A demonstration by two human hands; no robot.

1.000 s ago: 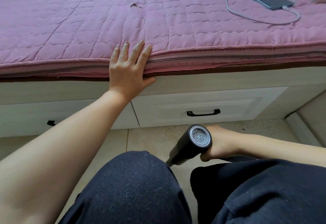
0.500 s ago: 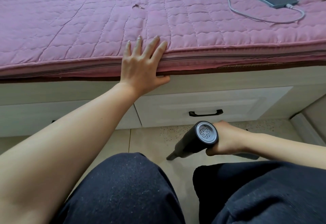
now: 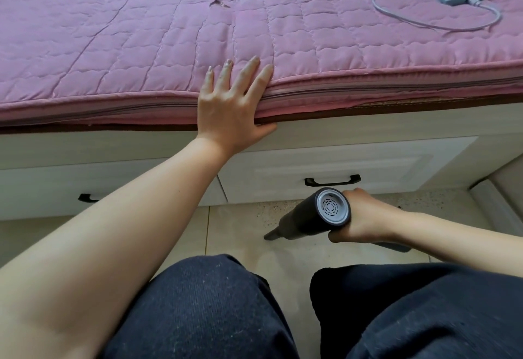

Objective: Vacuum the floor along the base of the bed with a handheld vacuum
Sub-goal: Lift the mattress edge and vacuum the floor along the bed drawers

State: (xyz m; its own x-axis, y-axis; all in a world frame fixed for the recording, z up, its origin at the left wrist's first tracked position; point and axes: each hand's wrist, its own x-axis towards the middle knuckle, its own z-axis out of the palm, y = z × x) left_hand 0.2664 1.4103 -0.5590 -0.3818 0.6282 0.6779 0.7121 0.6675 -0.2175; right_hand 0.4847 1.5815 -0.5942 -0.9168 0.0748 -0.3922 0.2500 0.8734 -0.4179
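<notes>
Our left hand (image 3: 230,112) lies flat, fingers straight, on the quilted pink bed (image 3: 141,47) edge. Our right hand (image 3: 365,217) grips the cylindrical black vacuum (image 3: 308,218), nozzle on tiled floor (image 3: 240,225).

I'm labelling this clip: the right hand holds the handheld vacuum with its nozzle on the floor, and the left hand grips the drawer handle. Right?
Not quite. The head view shows the left hand resting flat on the edge of the pink mattress, not on the drawer handle. The right hand does hold the handheld vacuum, nozzle at the floor.
</notes>
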